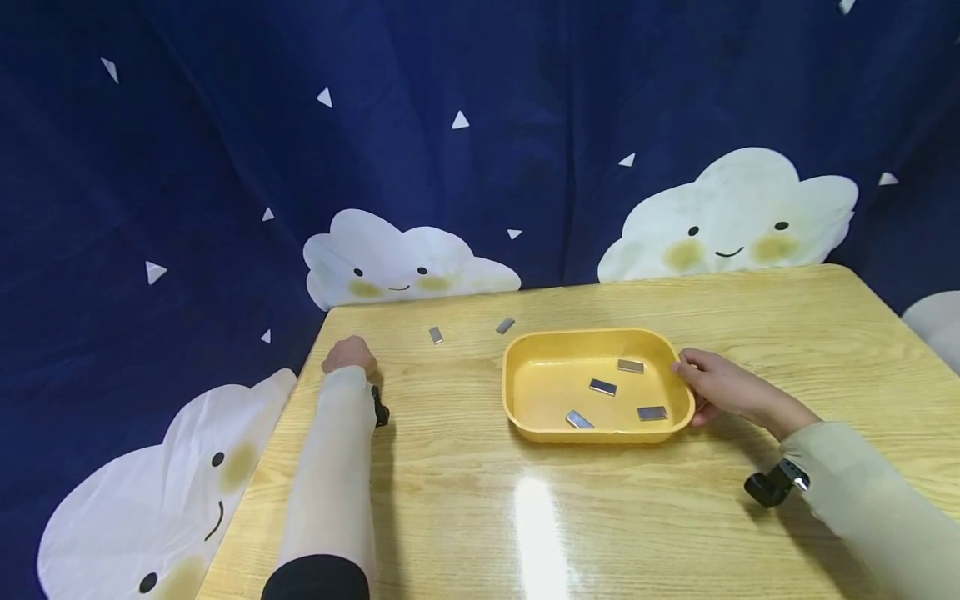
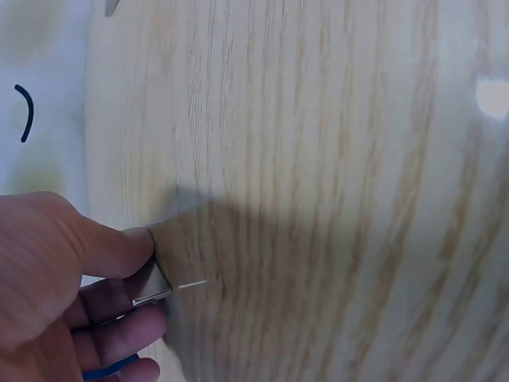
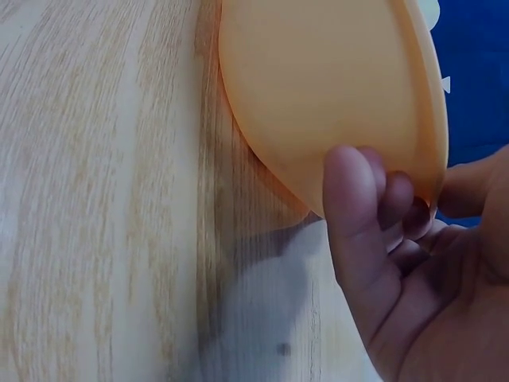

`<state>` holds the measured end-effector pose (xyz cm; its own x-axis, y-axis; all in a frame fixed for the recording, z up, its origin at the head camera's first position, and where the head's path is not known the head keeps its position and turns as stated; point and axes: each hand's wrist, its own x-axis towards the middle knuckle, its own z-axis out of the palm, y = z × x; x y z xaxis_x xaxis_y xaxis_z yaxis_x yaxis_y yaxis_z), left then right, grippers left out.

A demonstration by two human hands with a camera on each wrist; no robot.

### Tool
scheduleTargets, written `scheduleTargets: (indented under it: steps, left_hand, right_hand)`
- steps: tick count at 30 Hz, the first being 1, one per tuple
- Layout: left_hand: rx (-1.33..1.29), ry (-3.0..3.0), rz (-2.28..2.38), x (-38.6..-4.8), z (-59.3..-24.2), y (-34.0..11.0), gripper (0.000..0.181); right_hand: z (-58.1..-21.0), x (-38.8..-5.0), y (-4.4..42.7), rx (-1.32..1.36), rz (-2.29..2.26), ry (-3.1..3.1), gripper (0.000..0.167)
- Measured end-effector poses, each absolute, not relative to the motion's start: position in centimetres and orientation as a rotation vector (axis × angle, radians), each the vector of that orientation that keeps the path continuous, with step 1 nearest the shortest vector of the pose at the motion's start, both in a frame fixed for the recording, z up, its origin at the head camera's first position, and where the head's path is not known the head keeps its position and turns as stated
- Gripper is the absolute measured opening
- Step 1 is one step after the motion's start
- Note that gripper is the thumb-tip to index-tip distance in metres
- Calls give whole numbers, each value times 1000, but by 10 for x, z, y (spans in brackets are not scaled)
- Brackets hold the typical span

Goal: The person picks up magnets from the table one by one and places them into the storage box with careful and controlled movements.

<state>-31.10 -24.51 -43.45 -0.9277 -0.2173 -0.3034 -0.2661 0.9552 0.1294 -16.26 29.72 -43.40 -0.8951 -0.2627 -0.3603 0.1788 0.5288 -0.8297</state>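
Note:
My left hand [image 1: 350, 356] is at the table's far left corner. In the left wrist view its thumb and fingers pinch a small silver rectangular metal piece [image 2: 153, 288], partly hidden by the fingers. My right hand [image 1: 723, 387] grips the right end of a yellow plastic tray [image 1: 543, 387], thumb over the rim and fingers around the outer wall. Several like pieces lie apart in the tray, among them a dark shiny one [image 1: 603, 387]. Behind and left of the tray, two more lie on the table: a left piece [image 1: 436, 335] and a right piece [image 1: 506, 325].
The light wooden table [image 1: 450, 517] ends at a far edge against a dark blue curtain [image 1: 420, 150] printed with smiling clouds and white triangles. A bright light reflection [image 1: 540, 533] shows on the tabletop in front of the tray.

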Motion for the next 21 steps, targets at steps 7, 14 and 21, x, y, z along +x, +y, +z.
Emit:
scheduleTargets:
  steps: [7, 14, 21]
  left_hand:
    - [-329, 2815, 171, -307, -430, -252, 22]
    - [-194, 2835, 83, -299, -427, -262, 27]
    - [-164, 2856, 155, -292, -431, -274, 16]
  right_hand:
    - [-435, -164, 295, -89, -1340, 2324, 33]
    - [-436, -163, 299, -83, -1335, 2328, 34]
    - [-437, -165, 299, -91, -1337, 2322, 34]
